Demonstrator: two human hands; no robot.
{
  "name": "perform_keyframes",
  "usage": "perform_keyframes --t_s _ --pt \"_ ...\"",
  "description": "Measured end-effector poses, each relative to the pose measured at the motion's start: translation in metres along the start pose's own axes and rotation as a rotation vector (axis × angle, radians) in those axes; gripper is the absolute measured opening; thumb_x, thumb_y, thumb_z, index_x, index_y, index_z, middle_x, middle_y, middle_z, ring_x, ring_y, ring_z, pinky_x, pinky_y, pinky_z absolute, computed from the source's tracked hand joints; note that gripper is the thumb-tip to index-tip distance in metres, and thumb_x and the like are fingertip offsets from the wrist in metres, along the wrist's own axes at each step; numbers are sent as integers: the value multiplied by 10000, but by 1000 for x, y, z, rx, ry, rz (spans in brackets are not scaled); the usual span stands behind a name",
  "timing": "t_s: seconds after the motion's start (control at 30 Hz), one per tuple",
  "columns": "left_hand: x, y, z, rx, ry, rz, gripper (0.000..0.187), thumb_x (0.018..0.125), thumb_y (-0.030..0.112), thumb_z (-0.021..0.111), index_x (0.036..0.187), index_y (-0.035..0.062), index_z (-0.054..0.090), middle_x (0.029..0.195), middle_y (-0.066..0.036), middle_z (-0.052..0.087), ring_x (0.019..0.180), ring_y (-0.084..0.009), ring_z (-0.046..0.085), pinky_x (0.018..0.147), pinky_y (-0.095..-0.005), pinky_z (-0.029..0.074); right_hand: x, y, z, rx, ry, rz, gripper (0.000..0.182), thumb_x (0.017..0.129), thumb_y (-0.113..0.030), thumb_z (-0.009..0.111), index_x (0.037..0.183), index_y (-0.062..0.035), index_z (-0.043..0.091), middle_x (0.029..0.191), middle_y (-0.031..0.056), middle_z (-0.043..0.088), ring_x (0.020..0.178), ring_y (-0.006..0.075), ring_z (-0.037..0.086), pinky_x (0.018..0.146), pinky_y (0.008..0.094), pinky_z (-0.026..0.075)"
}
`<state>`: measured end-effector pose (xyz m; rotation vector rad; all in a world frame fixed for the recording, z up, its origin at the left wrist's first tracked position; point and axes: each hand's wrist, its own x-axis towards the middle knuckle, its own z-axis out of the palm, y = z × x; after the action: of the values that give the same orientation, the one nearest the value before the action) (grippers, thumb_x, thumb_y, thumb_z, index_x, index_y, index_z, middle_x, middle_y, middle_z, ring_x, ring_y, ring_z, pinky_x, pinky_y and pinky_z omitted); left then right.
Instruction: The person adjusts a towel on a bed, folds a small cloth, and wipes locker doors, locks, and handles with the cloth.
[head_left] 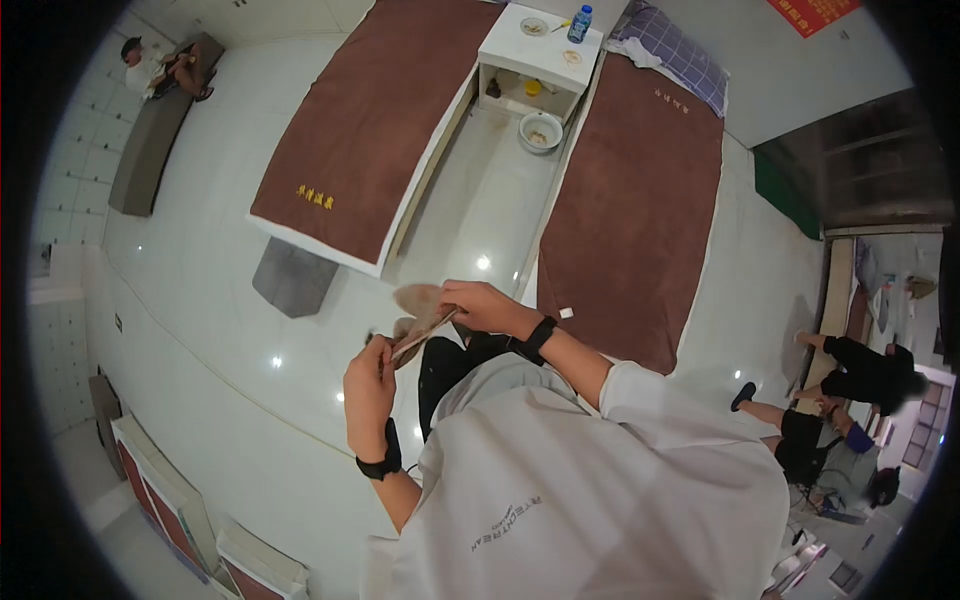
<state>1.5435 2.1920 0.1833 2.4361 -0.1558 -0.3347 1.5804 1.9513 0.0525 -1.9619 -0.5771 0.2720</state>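
My left hand (369, 374) is closed on one end of a tan-brown flat item (425, 318) with a pale, straight edge. My right hand (487, 305) pinches the other end of it, higher and to the right. The item is held in front of my body, above the floor. A rounded brown part of it sticks out beyond my right fingers. Its exact kind is hard to make out. Both my wrists carry black bands. Below my hands my black-clad leg (440, 375) shows.
Two beds with brown covers, a left bed (370, 120) and a right bed (635, 200), flank a white bedside cabinet (550, 55) with a blue-labelled bottle (580, 24). A white basin (540, 132) and grey stool (292, 277) stand on the floor. Other people sit far left and right.
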Motion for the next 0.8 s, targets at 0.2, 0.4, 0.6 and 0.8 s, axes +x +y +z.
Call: perform_keyframes --t_s 0.2,0.4,0.6,0.8 --pt "122 -10 -20 -111 -15 9 101 898 4 610 983 25 560 936 -226 670 859 -455 636 696 -467 513 72 23 -64 -129 331 156 261 784 21 627 1032 -61 638 1033 92 604 897 315 643 779 395 537" --pt "268 -55 -21 -123 -142 181 257 787 -51 651 1025 37 613 950 -208 673 937 -434 636 751 -474 519 128 71 -124 -259 555 416 171 843 -8 598 1002 -18 661 1007 111 618 837 312 649 744 390 535" --pt "387 -55 -33 144 -190 175 171 789 66 680 953 53 634 916 -176 677 889 -391 659 726 -488 534 194 97 -182 -254 645 469 147 891 -26 568 995 -19 672 936 124 619 763 270 634 703 351 516" --pt "444 -81 -24 175 -262 -56 219 776 82 704 990 76 657 934 -192 693 921 -413 657 769 -493 537 247 140 -219 -40 522 547 174 864 -16 572 1013 -15 660 913 146 628 764 316 618 656 364 496"
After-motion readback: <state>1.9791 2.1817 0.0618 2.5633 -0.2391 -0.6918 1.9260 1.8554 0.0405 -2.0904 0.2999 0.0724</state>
